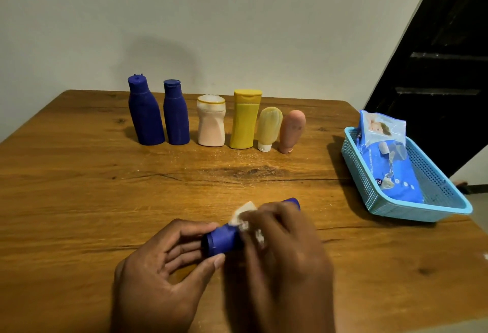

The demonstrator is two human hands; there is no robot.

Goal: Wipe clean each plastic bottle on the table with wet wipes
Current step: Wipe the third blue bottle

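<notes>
A small blue bottle (224, 239) lies sideways above the near part of the wooden table (79, 187). My left hand (163, 266) grips its end between thumb and fingers. My right hand (285, 253) wraps over the bottle's middle, holding a white wet wipe (244, 213) against it; most of the wipe is hidden under the fingers. Several bottles stand in a row at the back: two dark blue (145, 113) (175, 116), a pale pink one (211, 121), a yellow one (245, 118), and two small tubes on their caps, yellowish (268, 127) and pink (291, 130).
A light blue plastic basket (390, 200) at the right table edge holds a blue pack of wet wipes (388, 163). A black door (435, 68) stands behind it. White specks lie scattered on the table's middle. A grey wall runs behind the table.
</notes>
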